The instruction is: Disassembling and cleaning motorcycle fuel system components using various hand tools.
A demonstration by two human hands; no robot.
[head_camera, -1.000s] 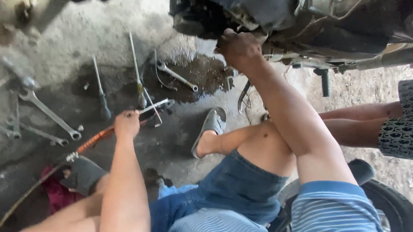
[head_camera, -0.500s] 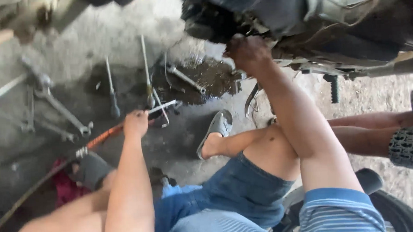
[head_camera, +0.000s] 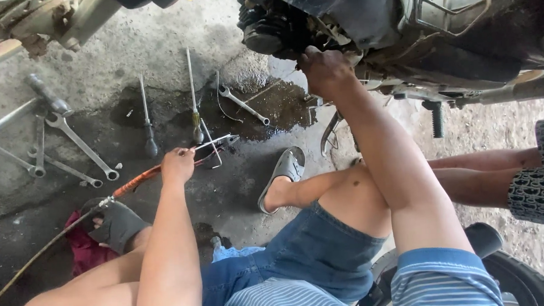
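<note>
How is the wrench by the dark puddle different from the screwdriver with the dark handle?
The wrench is bare metal all along; the screwdriver has a thin metal shaft ending in a dark handle. The wrench lies slanted at the edge of the oily puddle; the screwdriver lies nearly straight up the picture, left of it. Both lie flat on the concrete floor, untouched by either hand.
</note>
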